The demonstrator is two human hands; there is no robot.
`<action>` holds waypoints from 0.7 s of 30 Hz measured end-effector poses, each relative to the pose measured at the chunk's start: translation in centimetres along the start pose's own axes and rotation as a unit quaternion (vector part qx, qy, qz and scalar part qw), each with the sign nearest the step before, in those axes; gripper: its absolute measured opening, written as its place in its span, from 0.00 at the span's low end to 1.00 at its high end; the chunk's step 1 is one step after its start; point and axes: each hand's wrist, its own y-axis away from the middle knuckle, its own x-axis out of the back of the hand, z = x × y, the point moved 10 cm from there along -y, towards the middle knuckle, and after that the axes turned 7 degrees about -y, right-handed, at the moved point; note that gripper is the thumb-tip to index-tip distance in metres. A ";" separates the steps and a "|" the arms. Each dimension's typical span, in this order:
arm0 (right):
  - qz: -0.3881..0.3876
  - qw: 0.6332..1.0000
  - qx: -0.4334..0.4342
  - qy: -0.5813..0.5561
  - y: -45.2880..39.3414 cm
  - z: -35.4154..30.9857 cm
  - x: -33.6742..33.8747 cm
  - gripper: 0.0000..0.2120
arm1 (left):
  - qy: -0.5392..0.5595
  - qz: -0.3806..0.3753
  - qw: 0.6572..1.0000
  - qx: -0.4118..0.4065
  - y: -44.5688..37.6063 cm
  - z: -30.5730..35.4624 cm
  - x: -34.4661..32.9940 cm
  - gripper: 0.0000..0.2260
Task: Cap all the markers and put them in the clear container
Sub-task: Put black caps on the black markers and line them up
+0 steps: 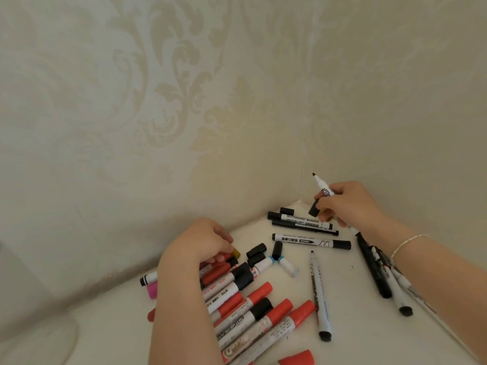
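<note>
Black and red markers (253, 309) lie scattered across the white desk (345, 335), most of them fanned out just beside and under the left hand (203, 241). That hand rests on the pile with fingers curled into it, apparently picking out a cap or marker; whether it holds one cannot be told. The right hand (342, 204) grips an uncapped black marker (322, 189) tip-up, raised above the capped whiteboard markers (303, 222), likely so a cap can be pushed on. Loose black caps (257, 250) lie between the hands. No clear container is in view.
</note>
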 end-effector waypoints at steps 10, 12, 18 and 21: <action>-0.044 0.998 -0.036 0.039 -0.7 1.7 -1.2 0.08 | -0.131 -0.009 0.990 0.051 -1.3 1.1 -2.2 0.11; -0.029 0.998 -0.032 0.035 -1.1 1.9 -1.0 0.09 | -0.144 0.004 0.988 0.050 -1.5 1.5 -2.3 0.12; -0.097 0.983 -0.034 0.154 -2.1 2.5 -3.6 0.07 | -0.101 0.041 0.994 -0.012 -1.8 4.2 -2.5 0.10; -0.046 0.990 0.000 0.131 -4.3 1.6 -4.0 0.06 | -0.084 0.074 0.993 -0.040 -1.7 5.2 -2.0 0.10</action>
